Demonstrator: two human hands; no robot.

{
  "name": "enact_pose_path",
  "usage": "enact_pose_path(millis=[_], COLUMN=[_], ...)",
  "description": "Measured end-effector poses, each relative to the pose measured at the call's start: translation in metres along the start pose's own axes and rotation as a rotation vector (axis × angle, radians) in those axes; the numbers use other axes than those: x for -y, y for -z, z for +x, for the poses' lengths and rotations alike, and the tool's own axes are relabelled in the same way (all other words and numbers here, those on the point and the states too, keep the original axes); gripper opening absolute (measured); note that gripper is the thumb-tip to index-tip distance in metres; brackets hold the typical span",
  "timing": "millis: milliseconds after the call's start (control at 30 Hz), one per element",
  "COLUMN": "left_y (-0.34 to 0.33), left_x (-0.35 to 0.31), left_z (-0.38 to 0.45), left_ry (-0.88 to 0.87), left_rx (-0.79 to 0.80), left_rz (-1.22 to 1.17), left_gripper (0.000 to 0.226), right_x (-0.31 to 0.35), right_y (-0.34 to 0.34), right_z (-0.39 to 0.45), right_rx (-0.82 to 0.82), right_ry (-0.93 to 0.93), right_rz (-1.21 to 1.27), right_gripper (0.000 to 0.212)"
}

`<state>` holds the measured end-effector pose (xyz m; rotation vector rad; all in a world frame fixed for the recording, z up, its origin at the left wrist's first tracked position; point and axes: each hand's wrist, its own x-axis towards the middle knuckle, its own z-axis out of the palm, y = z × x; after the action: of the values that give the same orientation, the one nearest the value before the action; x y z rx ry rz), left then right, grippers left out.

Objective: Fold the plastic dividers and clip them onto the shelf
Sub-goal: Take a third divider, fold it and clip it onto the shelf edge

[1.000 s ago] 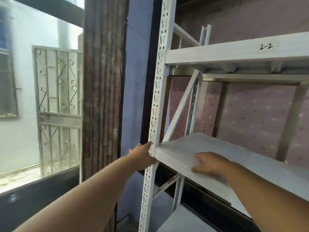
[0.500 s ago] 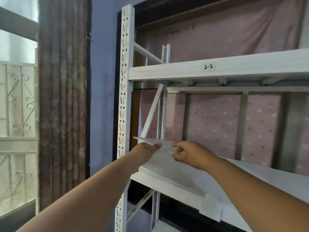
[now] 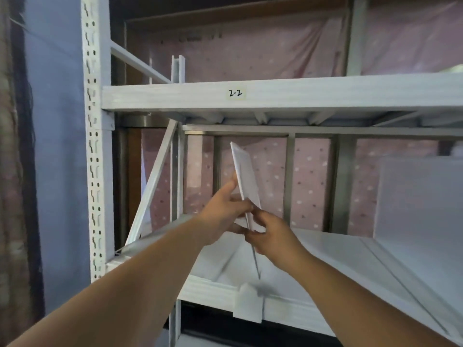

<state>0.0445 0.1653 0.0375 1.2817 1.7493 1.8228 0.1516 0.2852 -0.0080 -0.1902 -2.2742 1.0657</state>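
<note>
A white plastic divider (image 3: 246,181) stands nearly upright, edge-on to me, above the lower shelf board (image 3: 338,256). My left hand (image 3: 223,211) grips its left face, fingers up along the sheet. My right hand (image 3: 269,234) pinches its lower edge from the right. The divider's bottom part runs down to a small white clip tab (image 3: 249,305) hanging over the shelf's front beam (image 3: 208,291). A second translucent divider (image 3: 421,211) stands upright on the same shelf at the far right.
A white perforated upright post (image 3: 94,146) stands at left with a diagonal brace (image 3: 152,186). The upper shelf beam (image 3: 300,93) carries a label reading 2-2. Pink dotted cloth (image 3: 310,181) hangs behind the rack. A blue wall (image 3: 55,146) lies left.
The divider has swung from lying flat on the shelf to standing nearly upright. Both hands have risen with it and moved right. My view has shifted right along the rack.
</note>
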Motion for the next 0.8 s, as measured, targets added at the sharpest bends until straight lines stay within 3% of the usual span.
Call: enact_pose_path(millis=[267,800], left_y=[0.013,-0.001], left_x=[-0.008,0.003], left_z=[0.005,0.002], left_ry=[-0.005,0.005], left_rx=[0.149,0.111], left_rz=[0.124,0.081], left_gripper=[0.081,0.089], right_x=[-0.007,-0.005], right_y=[-0.018,-0.015], right_z=[-0.005,-0.019], right_rx=[-0.058,-0.075], right_ry=[0.013,-0.097], right_rz=[0.190,0.253], right_gripper=[0.066,0.049])
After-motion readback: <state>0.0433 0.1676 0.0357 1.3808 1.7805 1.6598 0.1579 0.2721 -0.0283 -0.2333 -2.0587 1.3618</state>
